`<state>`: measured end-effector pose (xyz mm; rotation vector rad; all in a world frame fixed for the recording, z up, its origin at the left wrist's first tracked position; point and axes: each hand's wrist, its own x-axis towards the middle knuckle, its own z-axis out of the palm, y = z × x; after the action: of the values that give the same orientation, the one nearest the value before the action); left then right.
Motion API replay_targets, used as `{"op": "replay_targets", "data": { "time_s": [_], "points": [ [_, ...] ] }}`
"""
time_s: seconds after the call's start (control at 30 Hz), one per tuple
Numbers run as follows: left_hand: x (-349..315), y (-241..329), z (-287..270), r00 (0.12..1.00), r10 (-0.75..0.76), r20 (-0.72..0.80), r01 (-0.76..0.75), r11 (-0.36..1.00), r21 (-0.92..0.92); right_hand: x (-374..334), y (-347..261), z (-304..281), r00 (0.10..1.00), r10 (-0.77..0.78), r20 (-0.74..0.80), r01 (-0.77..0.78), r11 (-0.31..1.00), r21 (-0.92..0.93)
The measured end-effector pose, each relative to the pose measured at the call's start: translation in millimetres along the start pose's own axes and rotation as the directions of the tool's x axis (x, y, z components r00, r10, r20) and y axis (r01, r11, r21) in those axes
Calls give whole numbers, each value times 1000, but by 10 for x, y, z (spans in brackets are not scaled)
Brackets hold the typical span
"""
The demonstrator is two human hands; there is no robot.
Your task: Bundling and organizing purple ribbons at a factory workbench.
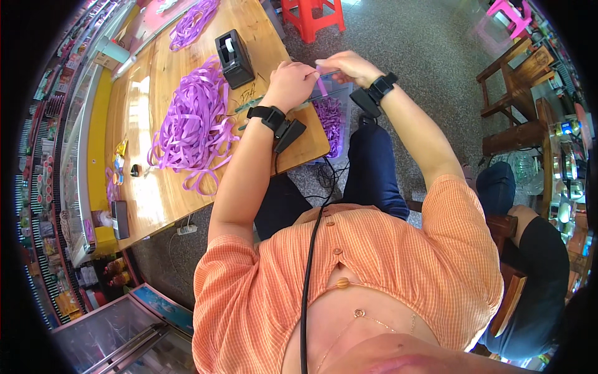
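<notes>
My left hand is closed above the table's right edge, its fingertips at a short purple ribbon. Facing it, my right hand pinches at the top of that ribbon. A thin bluish stick-like piece shows by the right fingers; its kind is unclear. Under the left hand and wrist, slim dark green pieces stick out over the wood, partly hidden. Below the hands stands a clear plastic bin holding many purple ribbon pieces. A large tangled heap of purple ribbon lies left of my left forearm.
On the wooden table stand a black tape dispenser and a small dark box. More purple ribbon lies farther back. A red stool, wooden chairs and a seated person's leg are around. A black cable runs down my front.
</notes>
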<state>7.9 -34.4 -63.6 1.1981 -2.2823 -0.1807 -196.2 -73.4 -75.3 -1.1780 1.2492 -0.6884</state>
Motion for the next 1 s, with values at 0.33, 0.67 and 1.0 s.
{"op": "replay_targets", "data": {
  "time_s": [0.33,0.67,1.0],
  "points": [
    [31,-6,-6,994,-68,83,66,997,30,-449,538,261,912,-327,248,281,938,201],
    [32,47,-31,993,-84,86,82,996,21,-688,685,415,962,-248,114,215,946,241],
    [29,61,-33,993,-86,86,85,996,7,-804,686,509,986,-164,39,135,905,403]
  ]
}}
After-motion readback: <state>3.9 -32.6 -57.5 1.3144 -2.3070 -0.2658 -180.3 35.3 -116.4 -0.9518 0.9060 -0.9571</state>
